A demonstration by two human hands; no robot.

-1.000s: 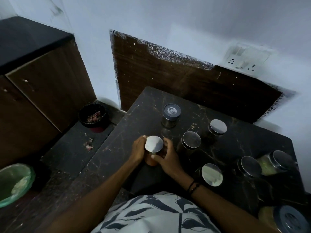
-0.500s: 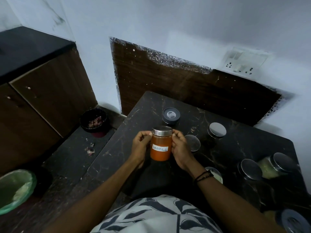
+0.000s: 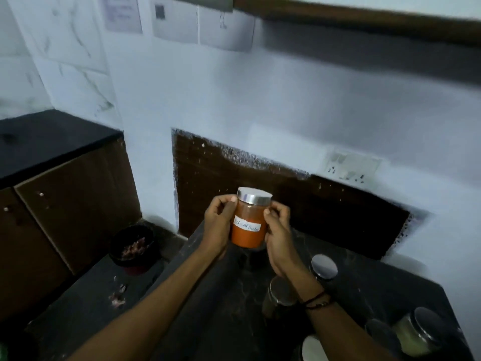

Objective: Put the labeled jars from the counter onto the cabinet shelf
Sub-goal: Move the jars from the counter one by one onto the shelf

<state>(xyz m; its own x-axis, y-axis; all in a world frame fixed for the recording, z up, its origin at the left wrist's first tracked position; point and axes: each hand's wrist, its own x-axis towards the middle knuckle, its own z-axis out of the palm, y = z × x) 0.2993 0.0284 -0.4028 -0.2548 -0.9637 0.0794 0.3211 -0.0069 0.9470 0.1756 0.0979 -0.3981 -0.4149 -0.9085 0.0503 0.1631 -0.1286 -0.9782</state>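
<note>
Both hands have lifted the orange jar off the counter since a second ago; half a second back it sat lower against the countertop, now it is up in front of the brown wall panel [image 3: 299, 201], and the head has tilted up too.

Left hand [image 3: 217, 225] grips the jar's left side, fingers curled round it, thumb up near the lid. Right hand [image 3: 278, 230] does the same on the right side, fingertips wrapped around the glass. Jar of orange powder [image 3: 247, 225] is upright between them, clear of the counter, steel lid [image 3: 254, 196] on, white handwritten label [image 3: 247, 226] facing the camera; blur makes the text unreadable.

Below: dark marble counter [image 3: 208, 321] holds the remaining jars. Steel-lidded jar [image 3: 324, 267] just right of the right wrist, another [image 3: 279, 295] partly behind that wrist, and a jar with pale green contents [image 3: 419, 332] at lower right with more beside it.

Further out: black bowl with reddish scraps [image 3: 134, 246] on the lower ledge to the left, socket plate [image 3: 351, 165] on the wall, papers [image 3: 177, 20] taped above. Wooden edge at top right [image 3: 364, 14] is probably the cabinet underside; no shelf in view.

Read: pick done, lift underway, first jar of many. Next needs a reach up to the shelf.
</note>
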